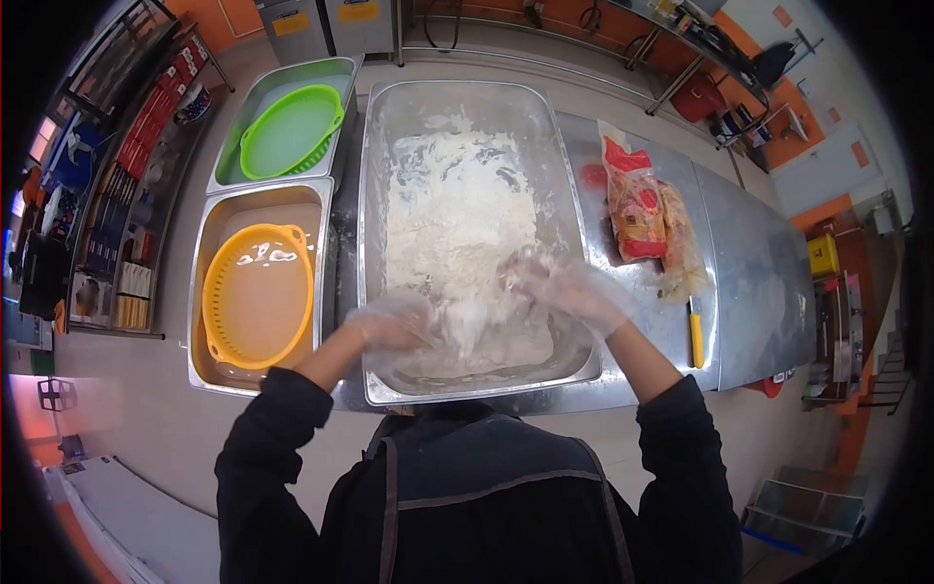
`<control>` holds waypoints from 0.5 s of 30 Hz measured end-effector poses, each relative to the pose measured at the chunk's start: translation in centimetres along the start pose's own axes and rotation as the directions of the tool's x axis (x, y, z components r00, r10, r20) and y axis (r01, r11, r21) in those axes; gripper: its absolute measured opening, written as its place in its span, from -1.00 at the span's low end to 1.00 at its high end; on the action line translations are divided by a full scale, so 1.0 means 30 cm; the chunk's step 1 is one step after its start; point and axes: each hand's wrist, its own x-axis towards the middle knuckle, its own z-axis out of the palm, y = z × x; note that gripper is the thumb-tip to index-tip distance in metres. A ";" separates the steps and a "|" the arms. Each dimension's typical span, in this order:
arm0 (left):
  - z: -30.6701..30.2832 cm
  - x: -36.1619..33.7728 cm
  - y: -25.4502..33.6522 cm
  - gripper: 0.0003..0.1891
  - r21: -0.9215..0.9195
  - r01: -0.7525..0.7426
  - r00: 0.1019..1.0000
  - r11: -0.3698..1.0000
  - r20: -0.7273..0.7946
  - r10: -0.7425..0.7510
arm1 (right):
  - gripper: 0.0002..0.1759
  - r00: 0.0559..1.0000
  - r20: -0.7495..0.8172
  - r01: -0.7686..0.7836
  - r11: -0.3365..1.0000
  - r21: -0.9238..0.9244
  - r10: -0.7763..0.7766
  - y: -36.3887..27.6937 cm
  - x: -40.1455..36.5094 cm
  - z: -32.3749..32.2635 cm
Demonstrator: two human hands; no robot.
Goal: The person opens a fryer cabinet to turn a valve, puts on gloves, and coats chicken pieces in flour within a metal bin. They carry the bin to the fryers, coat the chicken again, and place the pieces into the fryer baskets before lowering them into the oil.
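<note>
A deep steel pan (569,209) holds a broad layer of white flour (457,219). Over the near left part of it is my left hand (397,323) in a clear plastic glove, its fingers smeared by motion. My right hand (564,287), gloved too and dusted with flour, is over the right side, its fingers loosely bent and apart. Between the hands, a blurred white mass of flour (469,326) seems to be in motion; whether something is inside it is hidden.
Left of the pan, an orange basket (216,326) and a green basket (326,146) sit in liquid-filled steel tubs. On the steel table (759,282) to the right lie a red plastic bag (637,200), a crumpled clear bag (683,243) and a yellow-handled knife (696,336).
</note>
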 end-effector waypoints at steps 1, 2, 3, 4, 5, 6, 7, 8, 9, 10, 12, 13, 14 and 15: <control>-0.016 0.050 -0.063 -0.37 0.017 0.003 1.000 1.000 0.012 -0.003 | -0.58 0.998 -0.058 -0.033 0.995 -0.092 0.028 -0.032 0.018 -0.010; -0.021 0.110 -0.118 -0.36 0.037 0.007 1.000 0.999 0.023 -0.008 | -0.57 0.992 -0.120 -0.069 0.981 -0.180 0.047 -0.061 0.042 -0.020; -0.037 0.132 -0.120 -0.41 -0.039 0.092 0.984 0.995 -0.149 -0.096 | -0.56 0.985 -0.172 -0.068 0.969 -0.239 0.026 -0.001 0.114 -0.040; -0.056 0.156 -0.096 -0.45 -0.128 0.160 0.932 0.979 -0.308 -0.193 | -0.55 0.971 -0.238 -0.071 0.962 -0.262 0.007 0.128 0.219 -0.059; -0.075 0.182 -0.068 -0.47 -0.225 0.210 0.843 0.951 -0.451 -0.293 | -0.54 0.954 -0.300 -0.085 0.955 -0.283 -0.004 0.260 0.323 -0.075; -0.088 0.206 -0.060 -0.46 -0.327 0.242 0.723 0.914 -0.567 -0.394 | -0.53 0.932 -0.361 -0.103 0.947 -0.304 -0.014 0.391 0.424 -0.079; -0.088 0.258 -0.082 -0.43 -0.474 0.193 0.720 0.859 -0.527 -0.452 | -0.52 0.913 -0.407 -0.121 0.942 -0.314 -0.019 0.504 0.503 -0.070; -0.078 0.345 -0.118 -0.39 -0.610 0.135 0.720 0.780 -0.481 -0.500 | -0.50 0.896 -0.444 -0.121 0.941 -0.315 -0.033 0.601 0.563 -0.050; -0.045 0.453 -0.166 -0.36 -0.708 0.051 0.712 0.704 -0.468 -0.523 | -0.47 0.913 -0.406 -0.134 0.974 -0.182 0.050 0.616 0.595 -0.042; -0.013 0.559 -0.213 -0.33 -0.789 -0.036 0.703 0.613 -0.456 -0.546 | -0.44 0.925 -0.356 -0.158 0.987 -0.039 0.134 0.625 0.611 -0.025; 0.079 0.760 -0.274 -0.26 -0.846 -0.251 0.673 0.471 -0.502 -0.543 | -0.46 0.931 -0.265 -0.214 0.964 0.160 0.251 0.442 0.481 0.035; 0.060 0.722 -0.238 -0.25 -0.900 -0.352 0.714 0.255 -0.435 -0.549 | -0.48 0.928 -0.211 -0.251 0.932 0.260 0.308 0.348 0.407 0.056; 0.027 0.610 -0.166 -0.24 -0.907 -0.422 0.760 0.019 -0.364 -0.538 | -0.49 0.922 -0.149 -0.292 0.894 0.339 0.358 0.269 0.339 0.071; 0.004 0.503 -0.108 -0.22 -0.860 -0.461 0.805 -0.221 -0.300 -0.512 | -0.50 0.912 -0.084 -0.339 0.855 0.393 0.401 0.203 0.282 0.078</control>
